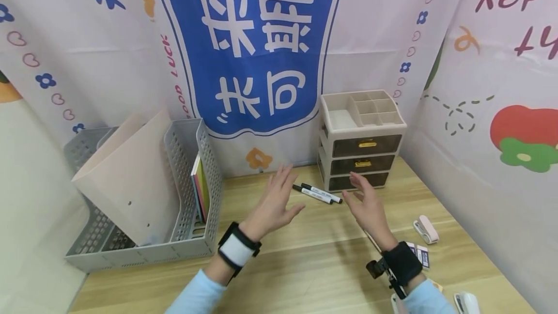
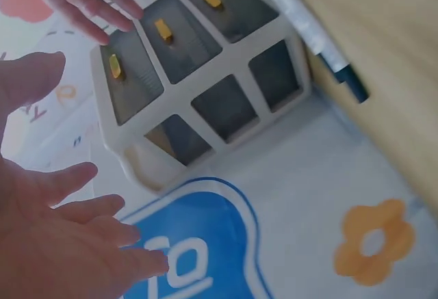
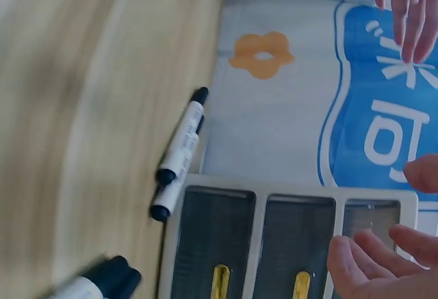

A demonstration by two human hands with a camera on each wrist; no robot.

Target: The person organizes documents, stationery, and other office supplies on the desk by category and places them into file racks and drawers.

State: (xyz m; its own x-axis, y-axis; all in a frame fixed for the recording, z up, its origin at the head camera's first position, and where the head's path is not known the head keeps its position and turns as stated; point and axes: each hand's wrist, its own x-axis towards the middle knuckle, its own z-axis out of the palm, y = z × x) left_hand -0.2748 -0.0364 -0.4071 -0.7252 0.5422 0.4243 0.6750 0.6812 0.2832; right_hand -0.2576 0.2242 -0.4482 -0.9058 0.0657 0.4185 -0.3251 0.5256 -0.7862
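Observation:
My left hand (image 1: 274,202) is raised over the table with fingers extended and thumb spread, holding nothing. To its right, my right hand (image 1: 367,210) hovers in front of the drawer organizer (image 1: 364,132), its fingers loosely bent and nothing in them. Two black-capped white markers (image 1: 317,195) lie side by side on the wood-grain table between the hands, close to the organizer's front left corner. The organizer is cream, with dark drawers, gold handles and a divided open top. In the right wrist view, more black-capped markers (image 3: 102,278) show at the lower left; the right arm hides them in the head view.
A grey perforated file rack (image 1: 144,256) stands at the left, with a leaning pale folder (image 1: 131,183) and thin colored booklets (image 1: 200,188). Along the right side are a pinkish stapler (image 1: 426,229), small printed boxes (image 1: 422,256) and a white device (image 1: 466,303). A printed cloth (image 1: 366,28) hangs behind.

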